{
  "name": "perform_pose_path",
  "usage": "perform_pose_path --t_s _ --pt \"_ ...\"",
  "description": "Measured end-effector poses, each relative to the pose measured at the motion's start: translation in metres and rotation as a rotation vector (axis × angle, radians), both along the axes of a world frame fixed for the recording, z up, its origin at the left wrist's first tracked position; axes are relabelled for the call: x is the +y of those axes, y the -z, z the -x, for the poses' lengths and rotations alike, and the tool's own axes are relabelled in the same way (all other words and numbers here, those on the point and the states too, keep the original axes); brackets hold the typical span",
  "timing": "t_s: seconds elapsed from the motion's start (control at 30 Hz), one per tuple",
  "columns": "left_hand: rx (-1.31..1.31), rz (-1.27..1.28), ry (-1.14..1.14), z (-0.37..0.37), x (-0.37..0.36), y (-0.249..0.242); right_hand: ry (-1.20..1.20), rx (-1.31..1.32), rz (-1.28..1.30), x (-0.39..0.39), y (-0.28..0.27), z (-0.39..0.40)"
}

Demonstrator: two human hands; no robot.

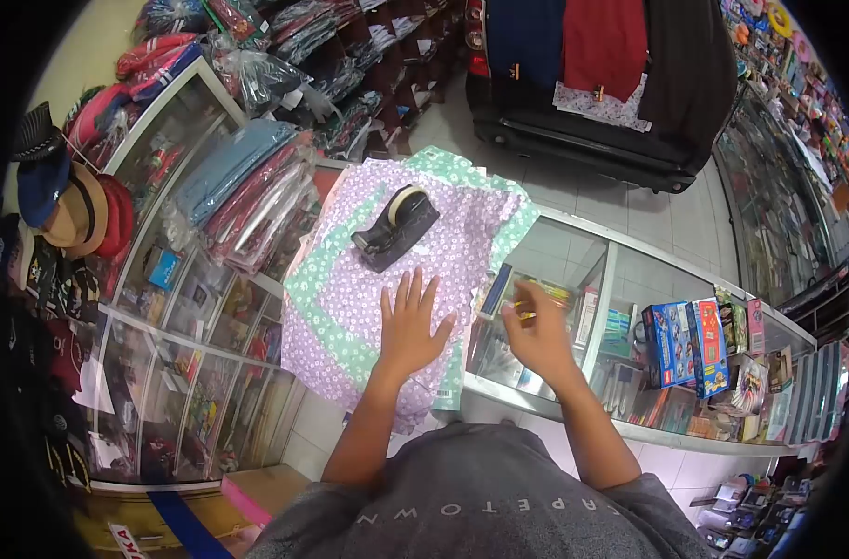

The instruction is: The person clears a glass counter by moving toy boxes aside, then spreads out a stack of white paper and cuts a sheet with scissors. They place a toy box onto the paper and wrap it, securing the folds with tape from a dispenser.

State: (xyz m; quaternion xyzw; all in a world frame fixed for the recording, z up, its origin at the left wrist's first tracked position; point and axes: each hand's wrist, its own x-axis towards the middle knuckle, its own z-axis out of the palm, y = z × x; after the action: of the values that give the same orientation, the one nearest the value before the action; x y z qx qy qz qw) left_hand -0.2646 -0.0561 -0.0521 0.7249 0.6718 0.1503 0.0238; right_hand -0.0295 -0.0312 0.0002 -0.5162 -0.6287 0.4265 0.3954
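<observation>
Evidently, the left hand's [411,321] fingers are spreading wide on the floral sheets [461,233], nearer the body than the tape dispenser [396,238], probably keeping them flat, while the right hand [543,340] is hovering to the dispenser's right, fingers curling narrowly, whether around anything one cannot tell. Resting on the sheets, perhaps weighting them, the dispenser is carrying a tape roll [407,203]; farther right, the glass case [598,307] is holding small boxes [618,328].

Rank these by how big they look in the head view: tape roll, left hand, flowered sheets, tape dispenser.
1. Flowered sheets
2. Tape dispenser and left hand, too alike to rank
3. Tape roll
</observation>
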Motion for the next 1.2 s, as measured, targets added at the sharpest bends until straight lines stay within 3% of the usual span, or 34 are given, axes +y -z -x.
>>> perform_pose_path --t_s 0.17,0.27,0.5,0.73,0.8,1.2 --pt "-0.016 0.038 0.005 0.000 -0.001 -0.008 0.106 -0.095 0.160 0.022 0.037 0.043" --pt "-0.013 0.029 0.006 0.000 -0.002 -0.004 0.087 -0.120 0.267 0.036 0.023 0.051" --pt "-0.027 0.008 -0.005 -0.002 -0.002 -0.010 0.089 -0.317 0.094 0.045 0.014 0.066" --pt "-0.083 -0.014 -0.007 0.001 -0.001 -0.008 0.082 -0.462 -0.008 0.059 0.039 0.069" --pt "-0.091 -0.024 -0.015 0.005 0.001 -0.007 0.124 -0.421 -0.100 0.055 0.037 0.074" --pt "-0.088 -0.049 -0.008 0.057 0.018 -0.003 0.035 -0.395 -0.079 0.075 0.031 0.122"
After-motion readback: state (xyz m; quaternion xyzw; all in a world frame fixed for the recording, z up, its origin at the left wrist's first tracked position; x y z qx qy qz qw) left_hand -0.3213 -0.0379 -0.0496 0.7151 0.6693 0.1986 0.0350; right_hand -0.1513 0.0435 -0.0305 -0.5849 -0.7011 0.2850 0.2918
